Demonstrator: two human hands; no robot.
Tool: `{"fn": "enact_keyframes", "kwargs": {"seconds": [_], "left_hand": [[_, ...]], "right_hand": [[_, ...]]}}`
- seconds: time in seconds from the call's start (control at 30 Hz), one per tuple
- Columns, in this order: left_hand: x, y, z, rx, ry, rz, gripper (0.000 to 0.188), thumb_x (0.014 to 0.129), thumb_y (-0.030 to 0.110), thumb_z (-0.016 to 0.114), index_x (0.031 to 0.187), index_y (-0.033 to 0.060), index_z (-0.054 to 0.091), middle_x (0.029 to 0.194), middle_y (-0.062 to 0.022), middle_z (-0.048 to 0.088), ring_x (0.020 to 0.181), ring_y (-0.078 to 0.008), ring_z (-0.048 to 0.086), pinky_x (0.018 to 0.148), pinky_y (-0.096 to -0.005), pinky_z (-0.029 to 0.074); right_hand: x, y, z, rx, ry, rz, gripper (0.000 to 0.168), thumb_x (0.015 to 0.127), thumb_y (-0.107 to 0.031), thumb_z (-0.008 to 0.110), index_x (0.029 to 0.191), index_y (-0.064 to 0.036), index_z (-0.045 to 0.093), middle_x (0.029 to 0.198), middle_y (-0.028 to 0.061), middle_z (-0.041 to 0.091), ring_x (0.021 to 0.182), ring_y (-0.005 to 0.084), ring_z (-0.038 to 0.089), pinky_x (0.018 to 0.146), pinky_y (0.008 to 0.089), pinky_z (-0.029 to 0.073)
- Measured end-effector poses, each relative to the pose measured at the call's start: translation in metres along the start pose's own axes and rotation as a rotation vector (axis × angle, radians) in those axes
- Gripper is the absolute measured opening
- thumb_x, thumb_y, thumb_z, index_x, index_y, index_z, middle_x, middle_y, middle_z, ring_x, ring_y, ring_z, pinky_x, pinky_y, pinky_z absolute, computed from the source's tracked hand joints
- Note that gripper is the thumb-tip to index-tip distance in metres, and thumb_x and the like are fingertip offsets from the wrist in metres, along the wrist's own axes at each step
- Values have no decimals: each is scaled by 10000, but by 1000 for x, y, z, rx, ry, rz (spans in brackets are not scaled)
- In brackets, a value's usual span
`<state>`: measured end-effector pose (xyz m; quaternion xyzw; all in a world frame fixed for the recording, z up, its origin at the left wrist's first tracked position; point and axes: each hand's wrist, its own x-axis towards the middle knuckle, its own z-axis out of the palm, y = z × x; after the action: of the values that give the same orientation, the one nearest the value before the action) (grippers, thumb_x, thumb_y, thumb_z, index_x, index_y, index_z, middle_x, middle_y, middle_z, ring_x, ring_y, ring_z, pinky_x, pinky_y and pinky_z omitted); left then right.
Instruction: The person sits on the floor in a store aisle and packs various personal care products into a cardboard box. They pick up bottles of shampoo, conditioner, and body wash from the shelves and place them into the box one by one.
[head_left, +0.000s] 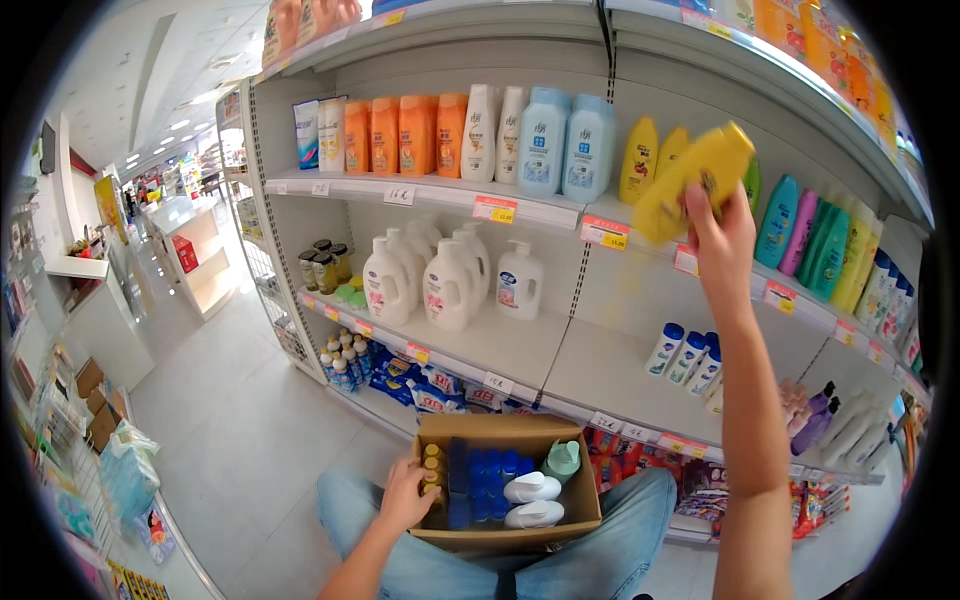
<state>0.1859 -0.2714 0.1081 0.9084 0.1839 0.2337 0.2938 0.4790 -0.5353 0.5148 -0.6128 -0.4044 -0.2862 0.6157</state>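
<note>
Raised before the upper shelf, my right hand (718, 225) grips a yellow shampoo bottle (694, 180), tilted and slightly blurred. Behind it, yellow bottles (640, 161) stand upright on that shelf, partly hidden. My left hand (407, 491) reaches over the left rim of an open cardboard box (499, 427) between my knees. Its fingers touch gold-capped bottles (433, 465); whether they grip one, I cannot tell. Also in the box are blue-capped bottles (491, 484), two white pump bottles (532, 487) and a pale green pump bottle (562, 461).
Orange bottles (418, 135) and large light-blue bottles (544, 142) line the upper shelf (420, 193). White handled jugs (450, 285) stand on the middle shelf (525, 341). Teal bottles (776, 221) are at the right. An aisle floor (217, 420) runs along my left.
</note>
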Motion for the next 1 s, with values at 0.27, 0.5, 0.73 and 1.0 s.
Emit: {"fn": "enact_keyframes", "kwargs": {"seconds": [0.27,0.5,0.73,1.0], "left_hand": [[-10,-23,26,-19,-54,19,425,731,240,893,1074,53,727,1468,-221,402,1343,-433,409,1122,-459,392],[-13,-27,25,99,-95,-27,435,670,209,917,1041,77,732,1520,-183,341,1347,-420,404,1098,-455,422],[-12,-14,27,177,-83,-53,470,688,163,891,1111,75,707,1522,-189,342,1315,-418,447,1063,-466,455],[-11,-9,24,285,-140,-118,479,678,187,897,1098,47,714,1533,-216,328,1306,-426,459,1036,-469,470]], "right_hand": [[96,98,1,-397,-117,58,381,942,-288,722,1134,24,621,1077,164,731,955,275,709,842,376,538],[103,114,28,-581,-77,187,452,934,-340,712,1199,10,603,1161,218,699,1099,388,657,925,451,517],[108,103,32,-760,-113,293,554,932,-419,701,1227,39,597,1179,233,697,1142,383,649,952,443,515],[1,55,48,-711,101,-353,306,938,-186,665,1158,11,583,1024,146,645,719,332,621,685,423,512]]}}
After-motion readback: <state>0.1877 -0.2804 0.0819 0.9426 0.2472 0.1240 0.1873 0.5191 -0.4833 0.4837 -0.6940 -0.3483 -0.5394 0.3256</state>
